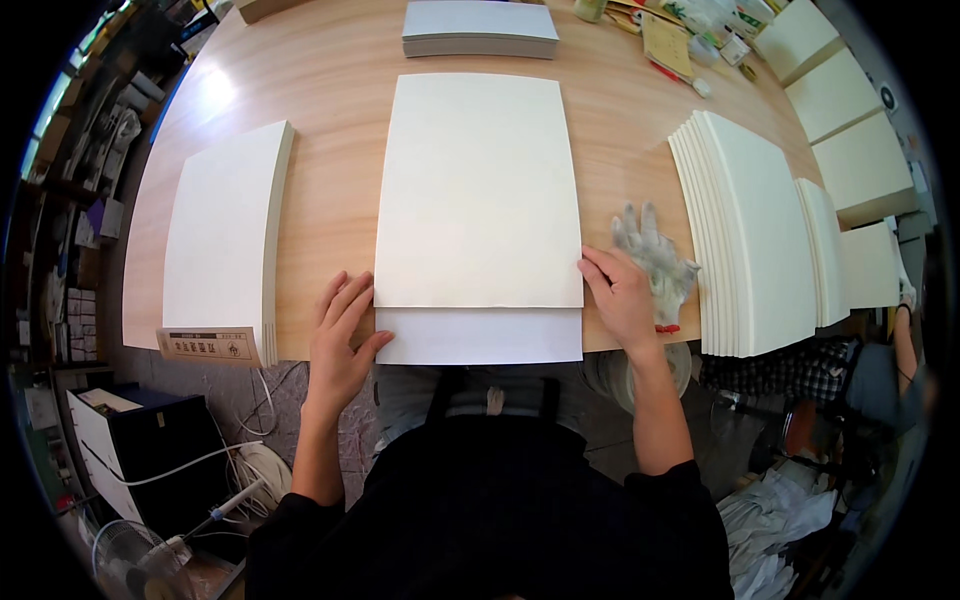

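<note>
A large cream sheet (pixel 478 190) lies in front of me, its near edge slightly raised in places. Beneath it, a white sheet (pixel 480 336) sticks out toward me and reaches the table's front edge. My left hand (pixel 343 335) rests at the left side of both, fingers spread against the cream sheet's edge and thumb at the white sheet's edge. On the opposite side my right hand (pixel 622 292) has its fingers bent together at the cream sheet's right edge, closed on it. A grey-white work glove (pixel 655 255) lies just beyond my right hand.
At left stands a cream stack (pixel 225 220) with a brown printed band (pixel 208 345). Several thick cream booklets (pixel 755 230) lean at right. A grey-white stack (pixel 480 30) sits at the far side, beside tools and a yellow pad (pixel 667 45). Another person's arm (pixel 905 345) shows at far right.
</note>
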### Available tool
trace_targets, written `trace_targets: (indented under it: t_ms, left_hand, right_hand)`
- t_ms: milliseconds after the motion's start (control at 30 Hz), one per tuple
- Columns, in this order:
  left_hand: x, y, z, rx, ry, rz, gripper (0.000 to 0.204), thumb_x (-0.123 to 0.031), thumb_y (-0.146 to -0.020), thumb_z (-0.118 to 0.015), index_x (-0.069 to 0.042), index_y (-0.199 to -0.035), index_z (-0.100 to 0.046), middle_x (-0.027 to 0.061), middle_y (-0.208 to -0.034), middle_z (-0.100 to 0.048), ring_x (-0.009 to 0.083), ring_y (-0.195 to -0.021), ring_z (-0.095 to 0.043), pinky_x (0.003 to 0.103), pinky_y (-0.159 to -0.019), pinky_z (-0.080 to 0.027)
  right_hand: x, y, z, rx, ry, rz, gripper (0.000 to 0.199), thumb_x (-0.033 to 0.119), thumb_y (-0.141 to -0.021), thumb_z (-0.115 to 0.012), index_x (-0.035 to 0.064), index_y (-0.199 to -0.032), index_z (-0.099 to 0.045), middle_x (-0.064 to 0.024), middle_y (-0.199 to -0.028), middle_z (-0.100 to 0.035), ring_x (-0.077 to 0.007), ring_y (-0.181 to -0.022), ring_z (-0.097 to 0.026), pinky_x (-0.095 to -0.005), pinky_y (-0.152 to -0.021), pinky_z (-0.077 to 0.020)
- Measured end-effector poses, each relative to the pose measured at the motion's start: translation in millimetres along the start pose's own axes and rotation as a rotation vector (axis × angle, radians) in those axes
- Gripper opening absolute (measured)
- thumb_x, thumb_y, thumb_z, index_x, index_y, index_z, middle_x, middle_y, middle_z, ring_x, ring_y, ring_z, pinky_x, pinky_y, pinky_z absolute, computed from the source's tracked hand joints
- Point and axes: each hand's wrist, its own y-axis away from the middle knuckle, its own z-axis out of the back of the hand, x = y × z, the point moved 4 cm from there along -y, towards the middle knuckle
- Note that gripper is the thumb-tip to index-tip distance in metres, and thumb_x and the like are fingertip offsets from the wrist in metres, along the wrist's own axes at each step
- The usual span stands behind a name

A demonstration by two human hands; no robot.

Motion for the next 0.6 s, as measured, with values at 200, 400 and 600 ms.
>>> trace_targets:
  t_ms: [200, 400, 600]
  left_hand:
    - [-2.6, -0.2, -0.8, -0.002, -0.036, -0.020, 0.063, -0.004, -0.078, -0.085, 0.000, -0.139, -0.066, 0.0100, -0.151, -0.062, 0.0368, -0.151, -0.042, 0.048, -0.123, -0.038]
    - [-4.2, -2.1, 0.5, 0.007, -0.027, -0.024, 0.063, -0.002, -0.078, -0.083, 0.001, -0.138, -0.067, 0.0096, -0.152, -0.061, 0.0368, -0.153, -0.040, 0.048, -0.123, -0.037]
    - [-2.6, -1.6, -0.4, -0.002, -0.014, 0.004, 0.062, -0.001, -0.078, -0.082, 0.000, -0.138, -0.067, 0.0094, -0.153, -0.061, 0.0365, -0.154, -0.038, 0.049, -0.125, -0.035]
  right_hand:
    - [-8.0, -0.1, -1.6, 0.001, -0.106, -0.087, 0.023, 0.016, -0.098, -0.073, -0.0006, -0.114, -0.076, -0.0118, -0.094, -0.073, -0.0235, -0.078, -0.067, -0.0337, -0.072, -0.0518]
    - [-14.2, -1.6, -2.0, 0.018, -0.182, -0.133, 0.023, 0.015, -0.097, -0.075, -0.0015, -0.114, -0.077, -0.0090, -0.088, -0.070, -0.0174, -0.073, -0.063, -0.0310, -0.069, -0.0497]
    - [-13.6, -1.2, -1.1, 0.035, -0.198, -0.131, 0.024, 0.015, -0.097, -0.075, -0.0023, -0.114, -0.077, -0.0083, -0.086, -0.069, -0.0167, -0.071, -0.061, -0.0308, -0.068, -0.0493]
